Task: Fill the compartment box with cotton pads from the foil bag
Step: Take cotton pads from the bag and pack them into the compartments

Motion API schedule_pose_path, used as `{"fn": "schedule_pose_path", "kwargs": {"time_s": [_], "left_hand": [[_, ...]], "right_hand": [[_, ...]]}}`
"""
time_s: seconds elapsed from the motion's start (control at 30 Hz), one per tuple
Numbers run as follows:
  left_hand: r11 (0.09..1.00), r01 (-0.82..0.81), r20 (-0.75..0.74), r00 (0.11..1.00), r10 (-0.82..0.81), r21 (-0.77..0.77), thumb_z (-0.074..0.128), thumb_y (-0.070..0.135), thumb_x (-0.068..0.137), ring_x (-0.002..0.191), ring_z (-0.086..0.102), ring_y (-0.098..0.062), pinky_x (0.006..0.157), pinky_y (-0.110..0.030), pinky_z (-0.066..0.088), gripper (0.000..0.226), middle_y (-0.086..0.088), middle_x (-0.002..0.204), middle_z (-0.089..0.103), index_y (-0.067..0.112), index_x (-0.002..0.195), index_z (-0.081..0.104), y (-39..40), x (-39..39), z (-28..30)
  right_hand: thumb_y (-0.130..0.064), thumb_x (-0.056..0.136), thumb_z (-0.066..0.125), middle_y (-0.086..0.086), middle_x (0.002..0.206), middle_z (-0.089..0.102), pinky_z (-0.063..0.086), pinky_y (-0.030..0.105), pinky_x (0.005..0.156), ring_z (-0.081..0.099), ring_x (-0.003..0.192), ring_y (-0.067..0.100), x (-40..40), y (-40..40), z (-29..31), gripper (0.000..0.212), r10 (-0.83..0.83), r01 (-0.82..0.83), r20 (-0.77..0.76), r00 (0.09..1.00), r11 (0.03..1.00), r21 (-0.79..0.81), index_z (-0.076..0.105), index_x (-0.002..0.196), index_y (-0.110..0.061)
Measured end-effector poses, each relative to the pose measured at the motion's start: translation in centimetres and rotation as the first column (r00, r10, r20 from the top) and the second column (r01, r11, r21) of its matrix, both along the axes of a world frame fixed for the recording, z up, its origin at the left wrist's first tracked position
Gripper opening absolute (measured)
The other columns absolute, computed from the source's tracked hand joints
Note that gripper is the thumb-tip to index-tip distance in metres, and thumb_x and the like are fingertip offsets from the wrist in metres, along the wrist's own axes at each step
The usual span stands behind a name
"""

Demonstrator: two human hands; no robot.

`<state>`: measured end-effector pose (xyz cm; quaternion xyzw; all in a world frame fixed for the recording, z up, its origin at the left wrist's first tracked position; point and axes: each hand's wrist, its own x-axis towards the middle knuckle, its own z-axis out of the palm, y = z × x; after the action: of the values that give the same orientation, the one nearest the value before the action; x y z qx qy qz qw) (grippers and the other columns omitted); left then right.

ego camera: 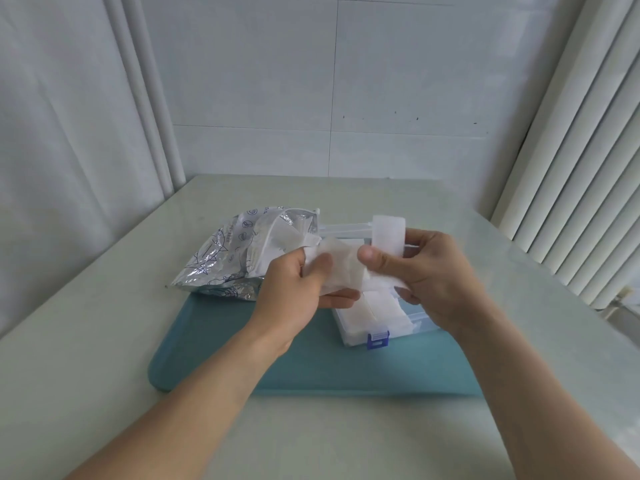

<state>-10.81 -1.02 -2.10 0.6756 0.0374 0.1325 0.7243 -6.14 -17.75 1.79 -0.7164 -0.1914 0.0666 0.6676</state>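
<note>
The silver foil bag (227, 258) lies open on the table's left, white pads showing at its mouth. The clear compartment box (375, 322) with a blue latch sits under my hands on the teal mat; white pads fill its visible compartments. My left hand (301, 285) pinches a thin white cotton pad (341, 268) between thumb and fingers above the box. My right hand (426, 271) pinches the same pad's right end with its thumb and also holds a thicker stack of pads (388, 235) upright in its fingers.
The teal mat (221, 341) lies on a pale table (104, 341). The box's open lid (346, 228) stands behind my hands. A white wall is at the back, vertical blinds at the right, and a curtain at the left.
</note>
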Motion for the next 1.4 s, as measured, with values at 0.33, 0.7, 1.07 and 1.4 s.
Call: {"fn": "schedule_pose_path", "kwargs": {"time_s": [0.33, 0.7, 1.07, 1.4], "left_hand": [[0.967, 0.173, 0.023, 0.983, -0.180, 0.189, 0.042, 0.013, 0.105, 0.058, 0.066, -0.039, 0.045, -0.033, 0.045, 0.024, -0.020, 0.075, 0.069, -0.004, 0.097, 0.058, 0.6, -0.3, 0.4], [0.973, 0.136, -0.022, 0.991, -0.134, 0.188, 0.051, 0.010, 0.101, 0.057, 0.058, -0.035, 0.045, -0.031, 0.039, 0.015, -0.024, 0.082, 0.071, 0.001, 0.103, 0.063, 0.2, -0.4, 0.1], [0.872, 0.430, -0.018, 0.895, -0.446, -0.235, 0.038, 0.014, 0.105, 0.083, 0.071, -0.035, 0.073, -0.039, 0.060, 0.033, -0.025, 0.100, 0.071, -0.006, 0.112, 0.063, -1.3, -1.3, 0.8], [0.968, 0.250, 0.002, 0.968, -0.250, -0.028, 0.039, 0.001, 0.105, 0.066, 0.066, -0.028, 0.054, -0.029, 0.051, 0.021, -0.014, 0.086, 0.072, -0.002, 0.108, 0.060, -0.1, -0.4, 0.0]], "right_hand": [[-0.034, 0.074, 0.087, -0.008, 0.040, 0.040, 0.028, 0.016, 0.041, 0.033, 0.036, 0.010, -0.7, -0.1, 0.5, 0.037, 0.188, -0.049, 0.171, 0.967, 0.798, -0.601, 0.066, 0.051, -0.015], [-0.048, 0.040, 0.088, -0.001, 0.063, 0.060, 0.037, 0.022, 0.035, 0.052, 0.038, 0.012, -0.3, -1.0, 1.0, 0.059, -0.110, 0.169, 0.205, 0.972, 0.941, -0.293, 0.064, 0.078, -0.010], [-0.044, 0.093, 0.066, -0.009, 0.058, 0.057, 0.047, 0.035, 0.065, 0.059, 0.064, 0.015, -0.8, 2.6, -1.8, 0.025, -0.374, 0.558, 0.548, 0.749, 0.802, -0.215, 0.063, 0.101, -0.020], [-0.036, 0.095, 0.063, -0.004, 0.104, 0.060, 0.044, 0.014, 0.071, 0.059, 0.081, 0.001, 0.6, 0.2, -1.2, 0.016, -0.170, 0.305, 0.444, 0.880, 0.918, -0.253, 0.068, 0.108, -0.030]]}}
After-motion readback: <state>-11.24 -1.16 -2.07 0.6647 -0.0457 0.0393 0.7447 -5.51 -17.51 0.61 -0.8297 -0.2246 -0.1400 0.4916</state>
